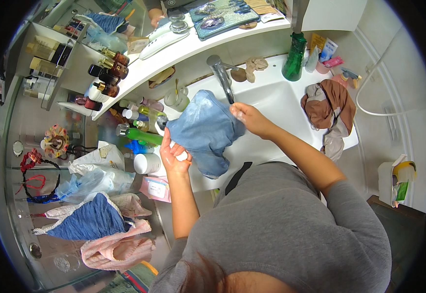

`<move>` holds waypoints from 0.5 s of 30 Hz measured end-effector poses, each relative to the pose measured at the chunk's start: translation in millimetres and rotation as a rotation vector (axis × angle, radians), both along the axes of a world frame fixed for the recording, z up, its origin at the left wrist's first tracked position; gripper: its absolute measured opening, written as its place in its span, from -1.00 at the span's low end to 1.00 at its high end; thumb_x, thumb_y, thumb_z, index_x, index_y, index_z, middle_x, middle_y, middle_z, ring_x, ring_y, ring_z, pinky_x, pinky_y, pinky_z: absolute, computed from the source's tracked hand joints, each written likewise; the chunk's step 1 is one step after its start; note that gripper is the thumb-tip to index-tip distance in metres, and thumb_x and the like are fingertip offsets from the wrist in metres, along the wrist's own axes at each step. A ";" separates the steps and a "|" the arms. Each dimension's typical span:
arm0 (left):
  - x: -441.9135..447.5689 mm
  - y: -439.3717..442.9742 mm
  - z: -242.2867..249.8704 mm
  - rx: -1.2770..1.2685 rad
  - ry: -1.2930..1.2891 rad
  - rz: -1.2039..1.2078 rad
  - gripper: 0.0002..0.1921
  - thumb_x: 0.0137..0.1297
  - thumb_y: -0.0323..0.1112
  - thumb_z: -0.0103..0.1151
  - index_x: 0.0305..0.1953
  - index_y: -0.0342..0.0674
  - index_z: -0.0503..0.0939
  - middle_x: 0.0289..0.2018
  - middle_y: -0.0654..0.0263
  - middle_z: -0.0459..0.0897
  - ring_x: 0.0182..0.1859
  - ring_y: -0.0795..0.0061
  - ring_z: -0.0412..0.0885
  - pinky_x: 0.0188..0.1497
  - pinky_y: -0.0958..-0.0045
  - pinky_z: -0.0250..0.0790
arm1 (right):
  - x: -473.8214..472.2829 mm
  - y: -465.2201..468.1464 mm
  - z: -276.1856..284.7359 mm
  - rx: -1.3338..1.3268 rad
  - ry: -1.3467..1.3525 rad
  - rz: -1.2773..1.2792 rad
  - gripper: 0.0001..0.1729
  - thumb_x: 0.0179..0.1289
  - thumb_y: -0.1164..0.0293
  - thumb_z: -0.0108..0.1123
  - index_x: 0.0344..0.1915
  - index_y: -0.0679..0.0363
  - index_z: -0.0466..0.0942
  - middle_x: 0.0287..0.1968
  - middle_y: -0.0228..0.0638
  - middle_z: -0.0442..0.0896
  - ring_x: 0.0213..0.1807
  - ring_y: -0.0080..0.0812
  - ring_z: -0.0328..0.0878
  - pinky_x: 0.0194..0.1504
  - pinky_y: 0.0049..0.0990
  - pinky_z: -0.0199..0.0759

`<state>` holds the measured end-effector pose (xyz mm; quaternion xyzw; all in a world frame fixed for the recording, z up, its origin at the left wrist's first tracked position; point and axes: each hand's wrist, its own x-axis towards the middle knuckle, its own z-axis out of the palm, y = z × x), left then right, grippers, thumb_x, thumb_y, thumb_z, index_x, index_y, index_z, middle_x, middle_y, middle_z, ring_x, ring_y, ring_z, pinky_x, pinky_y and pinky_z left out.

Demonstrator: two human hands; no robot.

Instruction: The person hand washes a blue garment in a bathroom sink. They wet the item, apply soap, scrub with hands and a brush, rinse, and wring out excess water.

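Observation:
A blue denim-like garment (207,126) with pale, whitish patches hangs spread over the left part of the white washbasin (271,110). My right hand (251,119) pinches its upper right edge, just below the spout of the chrome faucet (222,75). At the garment's left edge is my left hand (174,157), thumb pointing up and fingers curled round a small white piece (182,156) that looks like soap. Whether the left thumb also grips the cloth is hard to tell. Both hands look wet.
Bottles, among them a green one (145,136), and a white jar (147,163) crowd the basin's left side. A brown and beige garment (328,104) lies on the right rim. Behind stands a green bottle (293,58); a white shelf (198,40) overhangs the back.

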<state>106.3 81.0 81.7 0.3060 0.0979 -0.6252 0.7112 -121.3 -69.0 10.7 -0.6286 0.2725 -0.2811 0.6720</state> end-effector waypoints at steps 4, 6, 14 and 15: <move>-9.0 -2.5 4.9 0.144 -0.137 0.085 -0.75 0.41 -0.10 0.21 -0.38 -0.07 0.54 -0.82 0.60 0.18 -0.81 0.70 0.14 -0.74 0.70 0.06 | 1.8 -1.3 20.1 0.245 -0.166 -0.070 -0.63 0.64 0.17 -0.16 -0.13 0.23 0.48 -0.24 -0.63 0.39 -0.18 -0.69 0.25 -0.06 -0.61 0.23; -3.3 -4.2 -6.7 0.088 -0.089 0.095 -0.76 0.41 -0.11 0.21 -0.37 -0.06 0.53 -0.81 0.58 0.18 -0.80 0.70 0.12 -0.72 0.69 0.05 | 1.4 3.8 31.8 0.344 -0.209 -0.085 -0.63 0.64 0.18 -0.16 -0.12 0.22 0.49 -0.22 -0.62 0.41 -0.16 -0.70 0.28 -0.02 -0.61 0.25; 0.9 -6.6 -19.5 -0.023 -0.010 0.045 -0.79 0.43 -0.16 0.18 -0.34 -0.08 0.51 -0.79 0.47 0.22 -0.79 0.63 0.12 -0.72 0.68 0.02 | -9.0 -1.7 35.8 0.500 -0.189 -0.106 -0.59 0.58 0.09 -0.05 -0.07 0.22 0.54 -0.21 -0.50 0.59 -0.21 -0.63 0.48 -0.08 -0.51 0.45; 2.3 -7.5 -22.1 -0.022 -0.025 0.052 -0.79 0.43 -0.16 0.18 -0.34 -0.09 0.51 -0.79 0.47 0.21 -0.79 0.62 0.12 -0.73 0.67 0.01 | -10.3 3.5 51.3 0.544 -0.219 -0.115 -0.59 0.56 0.08 0.00 -0.11 0.22 0.56 -0.25 -0.54 0.58 -0.25 -0.66 0.44 -0.12 -0.53 0.42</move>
